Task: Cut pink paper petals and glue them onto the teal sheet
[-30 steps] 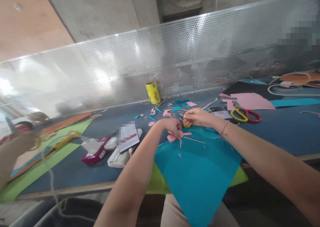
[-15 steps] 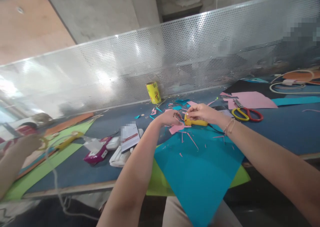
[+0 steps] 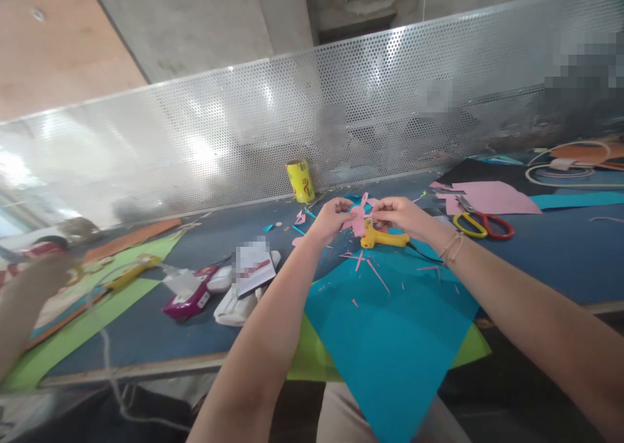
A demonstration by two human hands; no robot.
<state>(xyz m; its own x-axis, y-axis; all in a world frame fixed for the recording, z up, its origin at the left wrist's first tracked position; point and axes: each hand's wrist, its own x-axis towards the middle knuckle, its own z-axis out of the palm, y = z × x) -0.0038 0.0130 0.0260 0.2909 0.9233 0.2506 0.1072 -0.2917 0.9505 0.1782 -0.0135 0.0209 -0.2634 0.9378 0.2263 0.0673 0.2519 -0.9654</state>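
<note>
Both my hands are raised a little above the blue table and pinch one small pink paper cut-out between them. My left hand grips its left side, my right hand its right side. Just below my right hand a yellow glue gun lies on a large teal paper sheet, its black cord trailing right. Thin pink paper strips and scraps are scattered on the teal sheet. A green sheet sticks out from under the teal one.
Yellow and red scissors lie on pink paper to the right. A yellow can stands by the perforated metal screen. A phone, a purple packet and white items lie left. Another person's arm works at far left.
My right hand has let go of the glue gun, which now lies on the teal sheet. Both hands have lifted the pink cut-out off the sheet and hold it between them.
</note>
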